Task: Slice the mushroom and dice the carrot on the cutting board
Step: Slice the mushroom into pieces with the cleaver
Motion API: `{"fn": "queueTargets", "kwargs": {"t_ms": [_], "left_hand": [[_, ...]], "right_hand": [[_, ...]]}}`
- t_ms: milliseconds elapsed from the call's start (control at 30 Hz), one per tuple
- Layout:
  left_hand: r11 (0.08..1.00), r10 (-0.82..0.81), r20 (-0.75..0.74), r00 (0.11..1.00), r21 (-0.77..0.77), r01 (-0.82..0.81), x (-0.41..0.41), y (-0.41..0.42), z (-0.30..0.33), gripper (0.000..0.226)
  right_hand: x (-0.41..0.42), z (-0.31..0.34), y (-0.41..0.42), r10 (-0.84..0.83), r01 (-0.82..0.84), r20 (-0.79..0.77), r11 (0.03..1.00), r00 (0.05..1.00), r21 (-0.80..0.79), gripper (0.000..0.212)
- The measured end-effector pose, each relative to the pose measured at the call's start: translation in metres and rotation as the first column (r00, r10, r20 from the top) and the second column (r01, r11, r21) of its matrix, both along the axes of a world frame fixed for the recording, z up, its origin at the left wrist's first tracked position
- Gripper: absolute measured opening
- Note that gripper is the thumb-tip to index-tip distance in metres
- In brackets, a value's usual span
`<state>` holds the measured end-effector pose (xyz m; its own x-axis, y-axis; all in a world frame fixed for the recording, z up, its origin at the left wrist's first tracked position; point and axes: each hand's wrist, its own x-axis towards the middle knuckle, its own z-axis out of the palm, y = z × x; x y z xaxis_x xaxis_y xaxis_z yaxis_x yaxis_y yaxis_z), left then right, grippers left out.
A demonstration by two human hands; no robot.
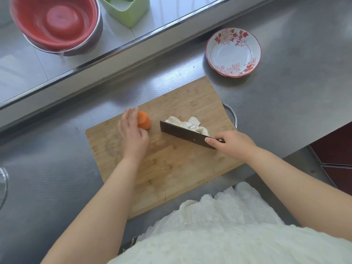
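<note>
Steel counter (285,96) bears cutting board (171,168); left hand (132,134) cups carrot (144,121), right hand (234,144) grips cleaver (182,133).

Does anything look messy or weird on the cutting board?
Nothing stands out. The mushroom slices sit in a loose pile behind the knife in the right hand, and the left hand steadies the uncut carrot on the cutting board. Nothing has spilled off it.

Left hand (132,135) cupped, right hand (231,144) fisted.
</note>
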<state>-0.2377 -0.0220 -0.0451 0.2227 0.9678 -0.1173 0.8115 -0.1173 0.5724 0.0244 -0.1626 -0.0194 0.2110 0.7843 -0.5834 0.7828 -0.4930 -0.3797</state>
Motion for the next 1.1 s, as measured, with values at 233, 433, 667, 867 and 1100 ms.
{"fn": "queueTargets", "kwargs": {"t_ms": [233, 433, 667, 867, 1100], "left_hand": [[0.998, 0.023, -0.035, 0.999, -0.054, -0.025, 0.005, 0.007, 0.008, 0.055], [0.998, 0.036, -0.011, 0.999, -0.054, -0.036, -0.007, -0.012, 0.007, 0.058], [0.997, 0.003, -0.076, 0.997, -0.074, -0.008, -0.031, -0.056, 0.002, 0.057], [0.986, -0.166, -0.192, 0.967, -0.061, 0.157, -0.028, -0.077, 0.007, 0.06], [0.72, -0.593, -0.373, 0.714, 0.152, 0.677, 0.036, -0.093, 0.01, 0.078]], "right_hand": [[-0.016, 0.01, -0.003, -0.198, 0.183, -0.138, 0.976, 0.97, -0.118, 0.045], [-0.022, 0.0, -0.011, -0.404, 0.341, -0.311, 0.909, 0.86, -0.239, 0.023], [-0.036, 0.005, -0.02, -0.539, 0.511, -0.419, 0.839, 0.73, -0.189, 0.012], [-0.038, 0.015, -0.022, -0.544, 0.531, -0.436, 0.832, 0.717, -0.163, 0.01], [-0.047, 0.025, -0.025, -0.58, 0.591, -0.473, 0.794, 0.664, -0.144, 0.015]]}}
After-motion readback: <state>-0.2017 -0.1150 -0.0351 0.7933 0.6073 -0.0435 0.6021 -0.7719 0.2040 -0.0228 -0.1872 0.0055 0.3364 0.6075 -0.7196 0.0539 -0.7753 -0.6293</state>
